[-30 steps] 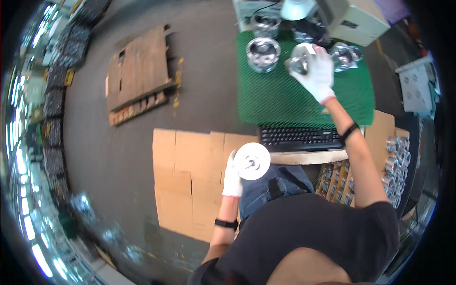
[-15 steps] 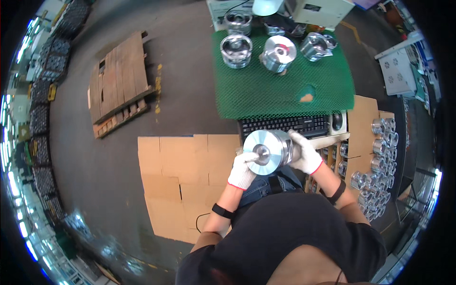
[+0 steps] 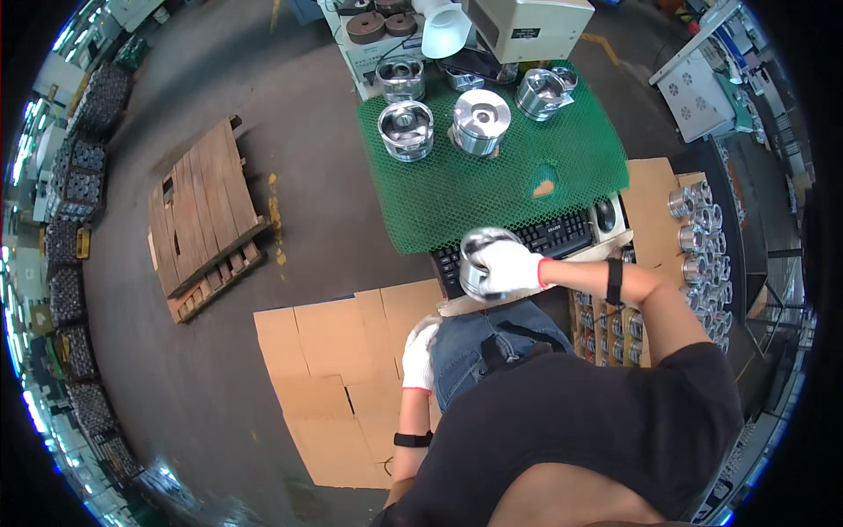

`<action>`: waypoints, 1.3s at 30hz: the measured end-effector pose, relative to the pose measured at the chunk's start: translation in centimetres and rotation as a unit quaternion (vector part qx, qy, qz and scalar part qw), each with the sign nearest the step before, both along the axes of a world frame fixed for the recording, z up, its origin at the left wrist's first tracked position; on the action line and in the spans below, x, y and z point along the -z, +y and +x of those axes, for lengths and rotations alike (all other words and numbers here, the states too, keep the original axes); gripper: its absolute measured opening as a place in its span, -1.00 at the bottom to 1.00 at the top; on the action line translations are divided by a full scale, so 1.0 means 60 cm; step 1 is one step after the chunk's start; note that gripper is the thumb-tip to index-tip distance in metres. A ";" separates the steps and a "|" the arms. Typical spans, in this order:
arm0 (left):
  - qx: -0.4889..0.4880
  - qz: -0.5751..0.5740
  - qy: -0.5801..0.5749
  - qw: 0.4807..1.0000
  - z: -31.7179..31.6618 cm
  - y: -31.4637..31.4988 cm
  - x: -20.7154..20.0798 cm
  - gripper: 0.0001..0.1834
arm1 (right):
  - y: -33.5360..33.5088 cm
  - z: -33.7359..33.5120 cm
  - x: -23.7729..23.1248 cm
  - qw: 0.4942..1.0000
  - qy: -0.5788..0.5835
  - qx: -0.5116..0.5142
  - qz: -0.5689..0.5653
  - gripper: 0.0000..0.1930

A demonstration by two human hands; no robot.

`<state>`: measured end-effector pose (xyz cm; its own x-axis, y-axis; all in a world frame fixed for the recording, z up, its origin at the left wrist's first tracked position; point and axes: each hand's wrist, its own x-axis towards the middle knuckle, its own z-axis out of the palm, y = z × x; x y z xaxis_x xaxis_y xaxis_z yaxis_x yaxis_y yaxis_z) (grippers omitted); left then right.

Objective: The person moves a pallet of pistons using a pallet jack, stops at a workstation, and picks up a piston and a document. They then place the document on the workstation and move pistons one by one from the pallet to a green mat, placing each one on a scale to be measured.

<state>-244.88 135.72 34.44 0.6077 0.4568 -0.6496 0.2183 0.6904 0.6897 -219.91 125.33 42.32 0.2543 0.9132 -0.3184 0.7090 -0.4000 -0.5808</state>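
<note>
My right hand (image 3: 512,269), in a white knitted glove with a red cuff, is closed around a shiny metal piston (image 3: 474,277). It holds the piston over the front of the keyboard (image 3: 562,232), with the hollow side partly showing. My left hand (image 3: 420,353), gloved the same way, is down beside my jeans, over the edge of the cardboard (image 3: 329,386). Nothing shows in it; its fingers look loosely bent and partly turned from view. On the green mesh mat (image 3: 492,189) ahead stand several more pistons, among them one with its flat crown up (image 3: 481,121) and one open side up (image 3: 406,131).
Rows of pistons (image 3: 702,233) stand on cardboard to the right, with more in a divided box (image 3: 606,329) beside my leg. A mouse (image 3: 605,214) lies right of the keyboard. Behind the mat are a beige machine (image 3: 529,31) and a white lamp (image 3: 446,31). A wooden pallet (image 3: 206,211) lies left.
Both hands held the piston; now only the right has it, turned so its crown no longer faces me. My left hand has let go and dropped down to the left. The view has shifted.
</note>
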 end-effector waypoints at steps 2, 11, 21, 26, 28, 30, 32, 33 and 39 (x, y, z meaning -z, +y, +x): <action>-0.036 0.053 0.024 0.998 -0.026 0.003 0.027 -0.66 | 0.048 0.016 0.003 0.992 -0.112 -0.035 0.038 -0.74; -0.124 0.016 0.006 0.992 -0.017 -0.021 0.030 -0.67 | 0.215 0.109 0.022 0.963 -0.255 -0.041 0.069 -0.79; -0.119 0.037 0.057 0.991 0.013 0.023 0.025 -0.71 | 0.242 0.065 0.005 0.929 -0.315 -0.053 0.186 -0.68; -0.049 0.024 0.053 0.997 0.079 0.052 0.058 -0.69 | 0.081 0.088 0.007 0.950 -0.185 -0.128 0.216 -0.49; -0.019 0.026 0.028 0.999 0.086 0.053 0.052 -0.71 | 0.003 0.158 0.035 0.994 -0.012 -0.110 0.022 -0.58; -0.001 0.020 0.038 0.999 0.098 0.043 0.039 -0.71 | -0.059 0.256 0.024 0.994 -0.102 0.031 0.006 -0.65; 0.011 0.032 0.042 0.999 0.116 0.045 0.036 -0.70 | -0.076 0.371 -0.004 0.941 -0.265 0.149 0.146 -0.71; 0.021 0.040 0.047 0.998 0.123 0.039 0.036 -0.69 | -0.072 0.416 -0.024 0.910 -0.341 0.183 0.148 -0.70; 0.115 0.139 0.010 0.984 0.194 0.022 -0.035 -0.68 | 0.014 0.537 0.024 0.928 -0.356 0.109 0.004 -0.79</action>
<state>-233.25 137.04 36.55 0.7035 0.4709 -0.5324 0.3621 0.4071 0.8385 -187.69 126.20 40.85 0.5772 0.8166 0.0072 0.8166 -0.5772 0.0005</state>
